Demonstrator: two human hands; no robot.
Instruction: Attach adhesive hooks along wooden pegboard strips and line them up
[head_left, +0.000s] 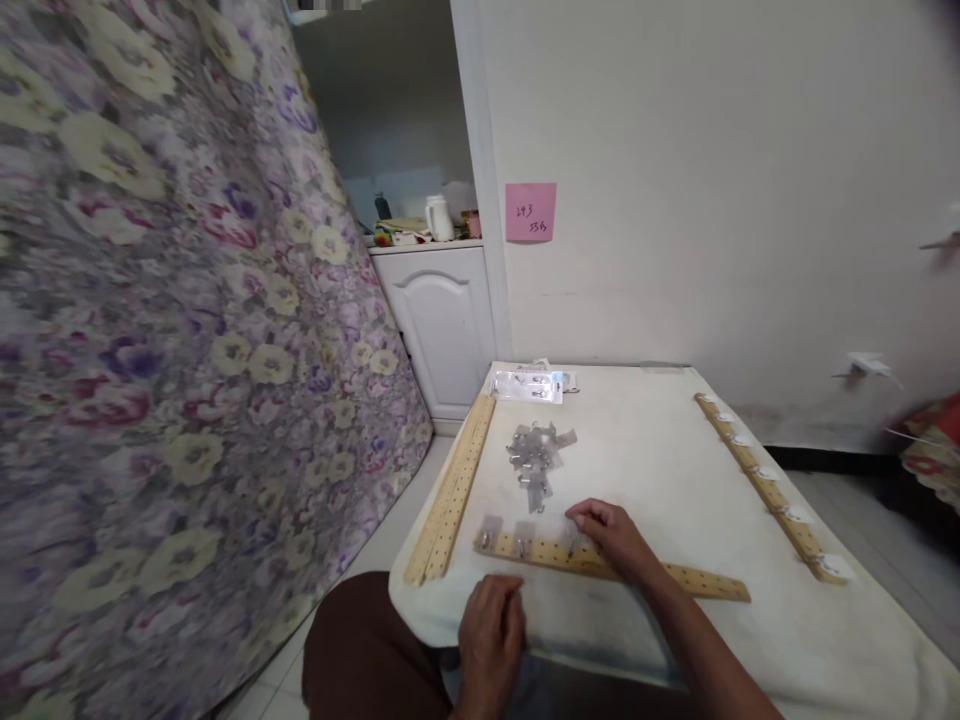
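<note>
My right hand (606, 530) is above a pale wooden strip with holes (675, 578), thumb and fingers pinched on a small clear plastic piece (573, 534) with a dark metal bit at its lower end. Two similar clear pieces with metal bits, one at the left end (489, 535) and another beside it (523, 540), lie on the same strip. Near the table's front edge rests my left hand (491, 620), its fingers curled together with nothing visible in them. Beyond the strip is a loose pile of clear plastic pieces with metal bits (534, 455).
Two more holed wooden strips (454, 490) lie side by side along the table's left edge. On the right, another strip (765, 480) carries several white pieces. Clear packaging (529, 387) lies at the back of the cloth-covered table (637, 430). A floral curtain (187, 350) hangs at left.
</note>
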